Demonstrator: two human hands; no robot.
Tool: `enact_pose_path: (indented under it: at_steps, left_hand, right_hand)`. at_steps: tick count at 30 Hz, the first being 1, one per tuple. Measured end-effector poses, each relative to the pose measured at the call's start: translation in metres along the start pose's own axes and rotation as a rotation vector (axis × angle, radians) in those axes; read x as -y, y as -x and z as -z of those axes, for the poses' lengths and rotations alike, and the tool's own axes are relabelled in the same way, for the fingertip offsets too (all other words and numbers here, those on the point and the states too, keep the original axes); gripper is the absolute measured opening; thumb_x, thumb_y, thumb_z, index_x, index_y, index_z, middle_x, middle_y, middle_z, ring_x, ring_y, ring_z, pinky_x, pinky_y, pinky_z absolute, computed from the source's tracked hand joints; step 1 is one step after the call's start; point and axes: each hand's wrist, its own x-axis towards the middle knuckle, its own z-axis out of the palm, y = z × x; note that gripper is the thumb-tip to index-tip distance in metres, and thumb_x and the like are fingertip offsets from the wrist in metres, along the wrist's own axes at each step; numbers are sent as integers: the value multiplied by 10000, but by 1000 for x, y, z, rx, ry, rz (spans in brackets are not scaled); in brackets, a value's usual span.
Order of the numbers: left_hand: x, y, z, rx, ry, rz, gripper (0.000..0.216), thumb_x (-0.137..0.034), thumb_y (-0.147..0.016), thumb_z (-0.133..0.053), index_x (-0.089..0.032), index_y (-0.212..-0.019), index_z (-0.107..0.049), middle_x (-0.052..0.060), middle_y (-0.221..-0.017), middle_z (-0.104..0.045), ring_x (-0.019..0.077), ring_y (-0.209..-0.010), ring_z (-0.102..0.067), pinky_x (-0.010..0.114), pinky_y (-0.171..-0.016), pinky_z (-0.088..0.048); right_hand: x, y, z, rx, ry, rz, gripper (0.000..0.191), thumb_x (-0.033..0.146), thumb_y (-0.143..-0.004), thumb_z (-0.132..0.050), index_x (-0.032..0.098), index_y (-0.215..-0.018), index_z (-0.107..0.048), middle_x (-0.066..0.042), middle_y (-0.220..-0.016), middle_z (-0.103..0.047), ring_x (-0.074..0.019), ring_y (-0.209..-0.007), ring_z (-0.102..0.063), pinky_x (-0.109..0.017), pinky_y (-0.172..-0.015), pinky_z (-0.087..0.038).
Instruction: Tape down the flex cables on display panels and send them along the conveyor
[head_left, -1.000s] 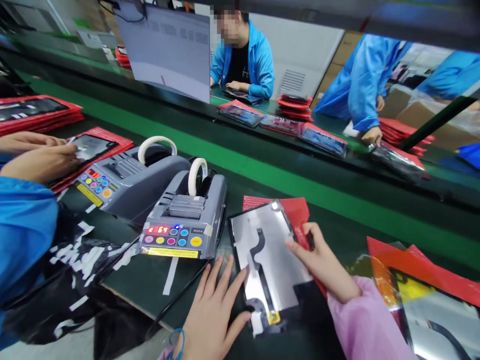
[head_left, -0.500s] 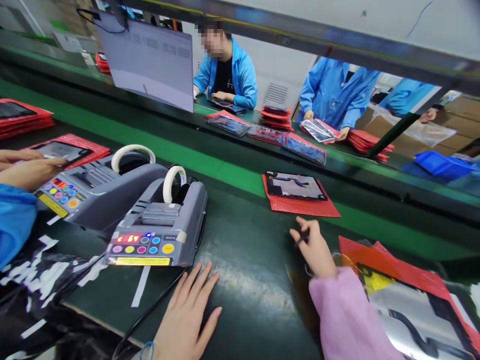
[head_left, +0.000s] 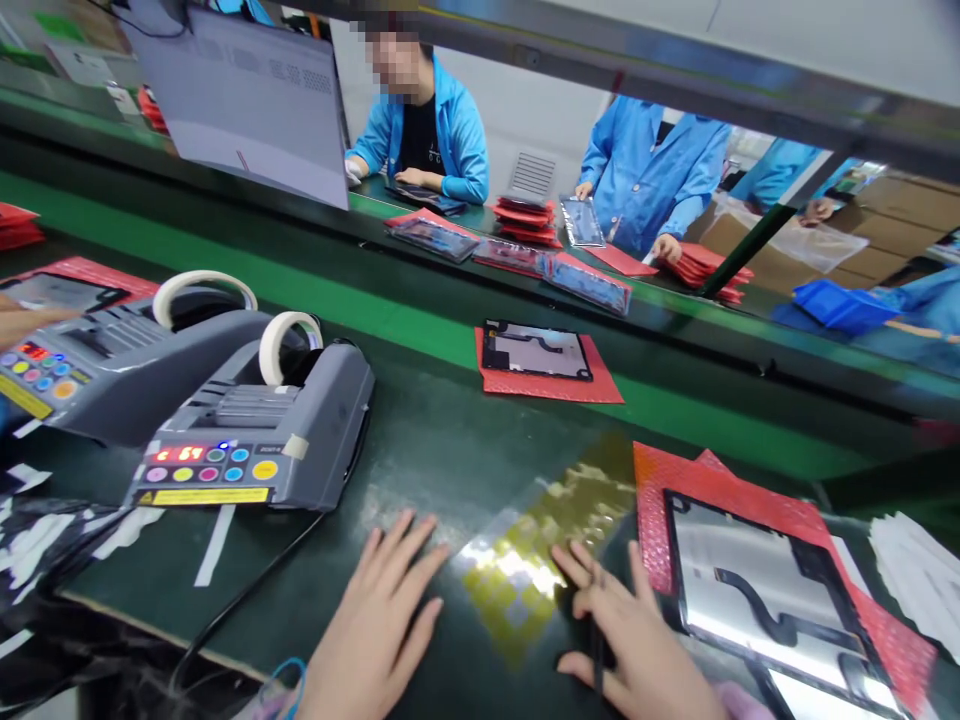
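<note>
My left hand (head_left: 379, 620) lies palm down on the dark green bench, fingers spread, holding nothing. Between my hands is a clear sheet of amber-yellow film stickers (head_left: 517, 590), shining in the light. The fingertips of my right hand (head_left: 637, 630) rest on its right edge. A thin dark tool (head_left: 598, 655) is held among that hand's fingers; its exact kind is hard to make out. Right of this hand, a display panel (head_left: 765, 570) with a silvery back and a black ribbon cable lies on a red bubble bag (head_left: 652, 530).
Two grey tape dispensers (head_left: 255, 440) stand at left, a white tape strip (head_left: 215, 545) hanging from the nearer. Another panel (head_left: 536, 350) on a red bag lies ahead. White paper strips (head_left: 919, 580) are at far right. Co-workers in blue (head_left: 450, 130) sit across; another's hand (head_left: 30, 325) shows at left.
My right hand has come down and closer, and the amber film sheet has moved from over the right panel to the bench between my hands. The view has turned rightward. My left hand stays flat.
</note>
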Motion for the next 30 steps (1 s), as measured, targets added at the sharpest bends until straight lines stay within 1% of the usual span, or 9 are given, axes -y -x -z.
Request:
enact_pose_path:
  at_steps: [4, 10, 12, 14, 17, 20, 23, 26, 30]
  left_hand:
    - [-35, -9, -6, 126, 73, -247, 538, -179, -927, -578, -296, -1452, -541, 8, -1518, -569, 271, -1428, -482, 497, -1231, -296]
    - [-43, -8, -15, 166, 41, -252, 537, -185, -898, -638, -318, -1413, -570, -8, -1485, -599, 265, -1388, -513, 500, -1254, -227]
    - [-50, -10, -19, 170, 30, -249, 546, -216, -887, -666, -327, -1412, -567, -8, -1472, -606, 290, -1360, -525, 572, -1256, -160]
    - [-60, -14, -23, 184, 32, -265, 559, -245, -865, -704, -325, -1403, -573, -4, -1445, -622, 308, -1315, -546, 624, -1246, -116]
    - [-74, -20, -30, 208, 65, -291, 559, -241, -848, -727, -314, -1384, -586, 5, -1406, -640, 299, -1259, -570, 631, -1239, -133]
    - [-79, -22, -33, 212, 106, -297, 558, -220, -871, -698, -312, -1405, -564, 8, -1421, -626, 284, -1279, -553, 608, -1244, -142]
    - [-78, -21, -31, 210, 142, -293, 543, -207, -872, -687, -301, -1394, -573, 11, -1422, -631, 292, -1281, -560, 609, -1247, -136]
    - [-78, -20, -29, 202, 189, -259, 507, -192, -859, -686, -303, -1348, -606, 12, -1415, -643, 305, -1275, -577, 629, -1242, -154]
    - [-78, -17, -22, 199, 337, -204, 522, -126, -889, -616, -308, -1377, -586, 9, -1417, -650, 275, -1334, -560, 562, -1236, -272]
  right_hand:
    - [1, -2, 2, -70, 14, 68, 179, 320, -919, -697, 273, -966, -531, -111, -1596, -467, -359, -1470, -428, -737, -1130, -310]
    - [-69, 98, -12, -267, 355, -253, 149, 336, -851, -661, 278, -917, -540, -139, -1562, -512, -478, -1366, -514, -700, -910, -465]
    - [-84, 124, -14, -291, 458, -273, 59, 339, -917, -571, 281, -920, -562, -130, -1501, -585, -418, -1273, -614, -622, -921, -473]
    - [-94, 135, -13, -313, 519, -217, 161, 274, -961, -487, 277, -1064, -610, -121, -1408, -669, -330, -1149, -701, -525, -945, -472]
    - [-101, 129, -9, -339, 531, -155, 493, 127, -927, -424, 240, -1398, -519, -111, -1343, -713, -275, -1135, -716, -451, -982, -448]
    - [-100, 107, -4, -344, 516, -174, 637, 48, -886, -397, 225, -1497, -419, -123, -1395, -678, -294, -1253, -654, -465, -998, -437]
    - [-94, 85, -2, -368, 510, -267, 591, 44, -914, -383, 152, -1495, -390, -188, -1315, -712, -300, -992, -746, -447, -845, -503]
    - [-89, 73, 5, -410, 509, -281, 524, 35, -911, -363, 145, -1410, -481, -158, -1110, -792, -250, -678, -723, -407, -704, -514]
    - [-83, 77, 33, -552, 391, -473, 132, 281, -979, -447, 255, -1006, -574, -124, -1024, -813, -262, -610, -705, -401, -585, -525]
